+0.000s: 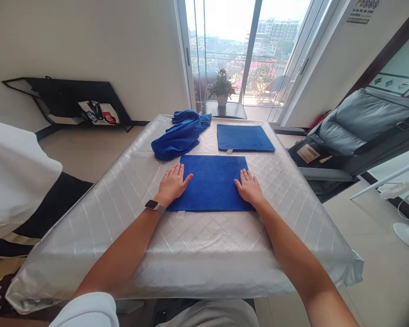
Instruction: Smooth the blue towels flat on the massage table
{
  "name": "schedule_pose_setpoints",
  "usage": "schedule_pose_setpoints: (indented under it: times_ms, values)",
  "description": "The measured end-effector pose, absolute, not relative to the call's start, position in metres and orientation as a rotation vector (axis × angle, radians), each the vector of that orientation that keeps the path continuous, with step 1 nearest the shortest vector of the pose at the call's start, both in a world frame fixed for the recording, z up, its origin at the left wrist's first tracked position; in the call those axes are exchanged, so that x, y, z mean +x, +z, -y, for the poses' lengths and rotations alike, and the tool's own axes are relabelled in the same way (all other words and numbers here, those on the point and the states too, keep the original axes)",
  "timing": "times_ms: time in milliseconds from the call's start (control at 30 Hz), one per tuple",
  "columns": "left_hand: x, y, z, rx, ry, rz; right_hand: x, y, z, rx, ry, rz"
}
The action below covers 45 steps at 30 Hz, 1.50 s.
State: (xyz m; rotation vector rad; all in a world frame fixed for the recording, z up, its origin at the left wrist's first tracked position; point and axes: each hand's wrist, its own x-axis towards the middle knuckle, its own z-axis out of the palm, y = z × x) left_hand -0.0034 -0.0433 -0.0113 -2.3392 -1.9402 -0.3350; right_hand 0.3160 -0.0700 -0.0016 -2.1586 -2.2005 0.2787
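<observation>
A blue towel (211,186), folded into a flat rectangle, lies on the table right in front of me. My left hand (173,184) rests flat on its left edge, fingers stretched out and thumb apart. On the opposite edge my right hand (249,185) lies flat too, its thumb pointing inward. A white tag pokes out at the towel's near left corner. Beyond it to the right is a second folded blue towel (245,138), also with a small tag. A crumpled blue towel (181,135) lies in a loose heap at the far left.
A silvery quilted cloth covers the table (204,268). To the right stands a grey armchair (361,127) with a black bag. A potted plant (222,93) sits on a chair by the glass door. A black rack (78,102) leans at the left wall.
</observation>
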Motion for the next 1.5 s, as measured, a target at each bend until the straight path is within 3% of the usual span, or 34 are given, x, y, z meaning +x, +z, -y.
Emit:
schedule_pose_setpoints:
  times_ms: [267,500,1000,1500]
  values:
    - [0.106,0.009,0.069,-2.707,-0.404,1.39,0.314,-0.001,0.073,-2.138,0.264,2.184]
    - [0.181,-0.002,0.055,-2.86,-0.327,1.433,0.318,-0.007,0.074,-2.098,0.189,2.197]
    - [0.018,-0.018,0.064,-2.549,-0.136,1.922,0.316,-0.003,0.072,-2.131,0.261,2.172]
    - [0.013,-0.018,0.066,-2.57,-0.157,1.949,0.32,-0.007,0.068,-2.155,0.205,2.224]
